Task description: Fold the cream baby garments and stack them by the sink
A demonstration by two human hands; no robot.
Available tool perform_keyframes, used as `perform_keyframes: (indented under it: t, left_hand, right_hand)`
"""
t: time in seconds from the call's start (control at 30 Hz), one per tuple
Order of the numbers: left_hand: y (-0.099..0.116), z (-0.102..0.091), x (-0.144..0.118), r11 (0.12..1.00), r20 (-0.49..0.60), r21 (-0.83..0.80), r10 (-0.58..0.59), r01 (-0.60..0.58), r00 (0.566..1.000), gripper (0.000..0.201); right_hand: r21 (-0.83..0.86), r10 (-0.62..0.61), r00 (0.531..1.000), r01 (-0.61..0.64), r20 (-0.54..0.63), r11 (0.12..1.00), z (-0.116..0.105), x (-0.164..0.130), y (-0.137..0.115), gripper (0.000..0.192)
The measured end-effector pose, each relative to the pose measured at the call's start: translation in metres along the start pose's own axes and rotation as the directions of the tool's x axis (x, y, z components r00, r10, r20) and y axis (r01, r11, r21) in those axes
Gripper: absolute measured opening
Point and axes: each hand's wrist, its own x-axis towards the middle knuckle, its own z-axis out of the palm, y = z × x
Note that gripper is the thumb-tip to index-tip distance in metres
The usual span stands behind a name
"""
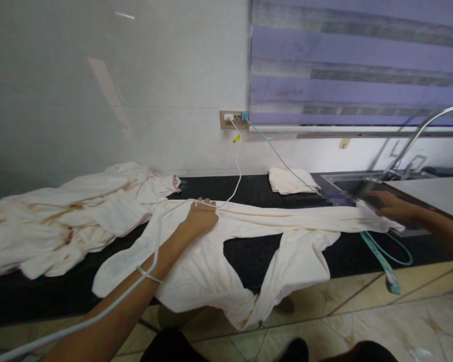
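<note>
A cream-white garment [279, 217] with long limbs lies spread along the dark counter, part of it drooping over the front edge. My left hand [202, 217] is closed on its upper edge, with the white cable [159, 236] running over the fingers and along the forearm. At the garment's right end is my right hand [391, 203], blurred, its fingers curled around a greyish shape [373, 195] that I cannot make out. Just left of that hand, a purple patch [336, 197] is pixelated.
Stained white cloths [71, 216] are heaped at left. A folded cloth [291, 181] lies by the wall. White and teal plugs sit in the wall socket [234, 119]. Right are a sink with a faucet [415, 138] and a teal strap [381, 264] hanging over the counter edge [347, 264].
</note>
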Motion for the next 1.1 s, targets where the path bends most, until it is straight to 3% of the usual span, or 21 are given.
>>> perform_keyframes:
  t: [0.07, 0.17, 0.23, 0.3, 0.4, 0.6, 0.77, 0.9, 1.0, 1.1]
  left_hand:
    - [0.028, -0.006, 0.009, 0.992, -0.024, -0.029, 0.118, -0.119, 0.993, 0.043]
    - [0.075, -0.008, 0.021, 0.966, -0.148, -0.123, 0.21, -0.228, 0.967, 0.045]
    - [0.104, -0.004, 0.029, 0.938, -0.237, -0.185, 0.247, -0.294, 0.94, 0.048]
    - [0.127, 0.001, 0.037, 0.924, -0.26, -0.192, 0.277, -0.33, 0.925, 0.046]
    - [0.151, 0.009, 0.045, 0.937, -0.233, -0.158, 0.272, -0.312, 0.934, 0.036]
    - [0.164, 0.012, 0.055, 0.95, -0.237, -0.184, 0.208, -0.254, 0.949, 0.035]
    - [0.15, 0.005, 0.068, 0.936, -0.173, -0.3, 0.136, -0.184, 0.976, 0.04]
    - [0.138, 0.004, 0.078, 0.93, -0.201, -0.294, 0.165, -0.22, 0.966, 0.037]
    - [0.134, 0.011, 0.083, 0.947, -0.249, -0.257, 0.13, -0.195, 0.96, 0.038]
    - [0.131, 0.022, 0.087, 0.968, -0.283, -0.195, 0.1, -0.159, 0.954, 0.038]
  right_hand:
    - [0.202, -0.112, 0.985, 0.084, 0.131, 0.976, 0.003, 0.008, -0.031, 0.048]
    - [0.328, -0.261, 0.952, 0.198, 0.161, 0.924, 0.018, 0.012, -0.094, 0.037]
    - [0.313, -0.393, 0.906, 0.333, 0.156, 0.89, 0.032, 0.012, -0.136, 0.036]
    - [0.278, -0.458, 0.873, 0.404, 0.169, 0.872, 0.046, 0.012, -0.17, 0.041]
    - [0.181, -0.458, 0.855, 0.424, 0.244, 0.887, 0.061, 0.019, -0.194, 0.042]
    - [0.071, -0.488, 0.805, 0.495, 0.337, 0.866, 0.057, 0.045, -0.178, 0.031]
    - [0.115, -0.442, 0.827, 0.43, 0.347, 0.895, 0.034, 0.063, -0.155, 0.03]
    - [0.173, -0.402, 0.842, 0.363, 0.361, 0.916, 0.016, 0.068, -0.136, 0.038]
    - [0.197, -0.318, 0.885, 0.264, 0.339, 0.944, 0.002, 0.06, -0.122, 0.04]
    - [0.198, -0.191, 0.965, 0.155, 0.18, 0.968, -0.01, 0.047, -0.107, 0.04]
